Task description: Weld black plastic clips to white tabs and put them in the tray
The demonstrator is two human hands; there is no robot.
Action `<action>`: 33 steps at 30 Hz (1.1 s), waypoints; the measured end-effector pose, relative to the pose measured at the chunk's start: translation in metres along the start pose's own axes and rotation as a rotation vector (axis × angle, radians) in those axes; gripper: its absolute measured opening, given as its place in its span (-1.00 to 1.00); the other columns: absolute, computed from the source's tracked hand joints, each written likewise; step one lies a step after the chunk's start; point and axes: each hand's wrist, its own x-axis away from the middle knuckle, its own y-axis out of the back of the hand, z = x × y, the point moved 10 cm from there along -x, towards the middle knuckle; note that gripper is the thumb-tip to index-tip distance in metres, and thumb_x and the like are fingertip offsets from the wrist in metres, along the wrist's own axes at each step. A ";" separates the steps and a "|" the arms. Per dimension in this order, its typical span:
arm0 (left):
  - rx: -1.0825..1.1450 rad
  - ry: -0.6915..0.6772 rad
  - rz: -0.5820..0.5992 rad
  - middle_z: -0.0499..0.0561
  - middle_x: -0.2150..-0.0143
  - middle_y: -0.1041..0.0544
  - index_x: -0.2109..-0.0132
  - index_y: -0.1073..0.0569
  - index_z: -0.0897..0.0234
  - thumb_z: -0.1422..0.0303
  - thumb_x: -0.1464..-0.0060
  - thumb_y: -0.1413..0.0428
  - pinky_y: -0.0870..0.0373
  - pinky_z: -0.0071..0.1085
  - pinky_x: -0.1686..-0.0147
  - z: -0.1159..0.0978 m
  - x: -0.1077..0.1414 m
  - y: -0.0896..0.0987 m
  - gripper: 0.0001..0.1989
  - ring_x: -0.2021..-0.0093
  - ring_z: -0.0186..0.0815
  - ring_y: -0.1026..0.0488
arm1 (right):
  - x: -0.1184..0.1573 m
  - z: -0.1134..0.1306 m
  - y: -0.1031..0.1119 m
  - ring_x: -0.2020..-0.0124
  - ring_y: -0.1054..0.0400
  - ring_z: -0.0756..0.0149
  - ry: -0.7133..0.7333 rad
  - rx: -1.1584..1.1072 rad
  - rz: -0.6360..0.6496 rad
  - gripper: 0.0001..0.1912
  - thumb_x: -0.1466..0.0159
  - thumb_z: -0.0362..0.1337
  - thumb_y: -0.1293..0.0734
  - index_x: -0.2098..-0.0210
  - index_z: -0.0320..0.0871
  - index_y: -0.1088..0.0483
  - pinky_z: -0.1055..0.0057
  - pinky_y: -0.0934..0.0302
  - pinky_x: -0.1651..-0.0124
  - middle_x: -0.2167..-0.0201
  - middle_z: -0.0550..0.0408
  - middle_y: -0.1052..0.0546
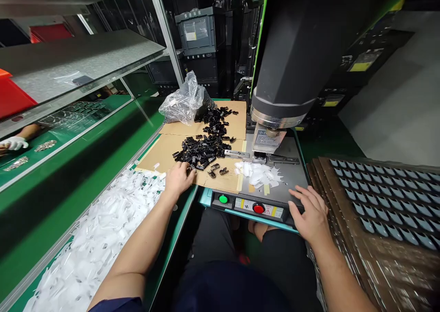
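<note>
My left hand (179,180) is at the front edge of a heap of small black plastic parts (202,151), its fingers curled and the thumb bent in. A black part shows between thumb and forefinger; the rest of the grip is hidden. My right hand (311,213) is open, fingers spread, over the front right corner of the press's grey metal bed (292,179). A small metal fixture (259,158) with a black part in it lies under the press head (275,110). In front of it is a small pile of white plastic pieces (259,173).
White pieces (113,225) cover the bench at left. Cardboard (165,144) lies beneath the black parts, with a clear plastic bag (187,101) behind. The front panel carries a green button (223,198) and a red button (258,208). Stacked trays (388,257) stand right. A co-worker's gloved hand (15,142) shows far left.
</note>
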 end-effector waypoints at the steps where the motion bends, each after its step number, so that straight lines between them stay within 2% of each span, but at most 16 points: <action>1: -0.005 -0.019 0.005 0.26 -0.06 -0.60 -0.12 -0.53 0.19 -0.03 -0.38 -0.08 -0.44 -0.02 -0.05 -0.005 -0.001 -0.002 -0.57 -0.11 0.13 -0.55 | 0.000 0.000 0.000 -0.46 -0.22 -0.15 -0.004 -0.004 0.007 -0.66 -0.43 -0.16 -0.29 -0.15 0.05 -0.52 -0.19 -0.14 -0.42 -0.27 -0.02 -0.54; 5: -0.049 -0.037 0.002 0.28 -0.03 -0.59 -0.11 -0.55 0.20 -0.07 -0.35 -0.12 -0.41 0.01 -0.06 -0.009 -0.005 -0.006 -0.53 -0.10 0.16 -0.53 | 0.001 -0.003 0.000 -0.46 -0.22 -0.17 -0.023 -0.015 0.015 -0.63 -0.41 -0.17 -0.30 -0.17 0.07 -0.54 -0.23 -0.12 -0.44 -0.28 -0.01 -0.54; 11: -0.088 -0.028 -0.046 0.25 -0.01 -0.59 0.00 -0.60 0.16 0.00 -0.43 -0.01 -0.39 -0.02 -0.03 0.008 0.003 -0.002 -0.59 -0.09 0.11 -0.53 | 0.007 -0.011 -0.001 -0.47 -0.22 -0.16 -0.037 -0.001 0.026 -0.65 -0.43 -0.16 -0.29 -0.15 0.04 -0.54 -0.24 -0.11 -0.45 -0.28 -0.02 -0.54; 15: -0.057 -0.009 -0.060 0.24 -0.05 -0.58 0.00 -0.61 0.18 0.08 -0.46 0.00 -0.37 -0.03 -0.01 0.012 0.007 0.002 -0.63 -0.07 0.09 -0.52 | 0.005 -0.009 -0.005 -0.47 -0.22 -0.15 -0.033 0.002 0.030 -0.66 -0.45 -0.14 -0.28 -0.15 0.04 -0.52 -0.21 -0.14 -0.42 -0.28 -0.02 -0.54; 17: -0.029 -0.032 -0.101 0.22 -0.06 -0.57 -0.03 -0.60 0.18 0.12 -0.46 0.01 -0.36 -0.05 -0.02 0.005 0.006 0.008 -0.65 -0.07 0.06 -0.51 | 0.003 -0.006 -0.006 -0.46 -0.23 -0.13 -0.026 -0.001 0.025 -0.67 -0.45 -0.14 -0.28 -0.15 0.05 -0.52 -0.18 -0.16 -0.40 -0.28 -0.01 -0.54; 19: -0.006 -0.119 -0.118 0.21 -0.09 -0.56 -0.12 -0.58 0.16 0.17 -0.46 -0.01 -0.35 -0.07 -0.03 -0.010 0.003 0.011 -0.68 -0.07 0.03 -0.49 | 0.001 -0.003 -0.006 -0.46 -0.23 -0.12 -0.018 -0.003 0.021 -0.67 -0.44 -0.15 -0.29 -0.15 0.06 -0.51 -0.17 -0.16 -0.40 -0.28 0.00 -0.54; 23: -0.043 -0.316 -0.027 0.21 -0.11 -0.52 -0.25 -0.53 0.10 0.25 -0.42 -0.05 -0.35 -0.06 -0.01 -0.041 -0.003 -0.001 -0.65 -0.09 0.05 -0.45 | 0.000 -0.002 -0.005 -0.46 -0.23 -0.13 -0.014 -0.001 0.017 -0.67 -0.44 -0.15 -0.29 -0.15 0.06 -0.51 -0.18 -0.16 -0.40 -0.28 0.01 -0.54; 28: -0.053 -0.304 0.019 0.21 -0.05 -0.51 -0.11 -0.55 0.12 0.29 -0.39 -0.08 -0.36 -0.05 -0.02 -0.040 -0.001 -0.012 -0.75 -0.08 0.05 -0.45 | 0.007 -0.011 -0.002 -0.46 -0.23 -0.16 -0.031 0.003 0.025 -0.66 -0.43 -0.16 -0.30 -0.15 0.07 -0.53 -0.22 -0.15 -0.41 -0.28 0.00 -0.54; 33: 0.035 -0.337 0.048 0.15 -0.01 -0.53 -0.02 -0.54 0.11 0.18 -0.40 -0.11 -0.38 -0.08 -0.05 -0.036 0.013 -0.012 -0.81 -0.06 0.00 -0.49 | 0.008 -0.012 -0.004 -0.46 -0.23 -0.15 -0.032 0.003 0.023 -0.65 -0.42 -0.18 -0.30 -0.16 0.07 -0.53 -0.22 -0.15 -0.42 -0.28 0.01 -0.54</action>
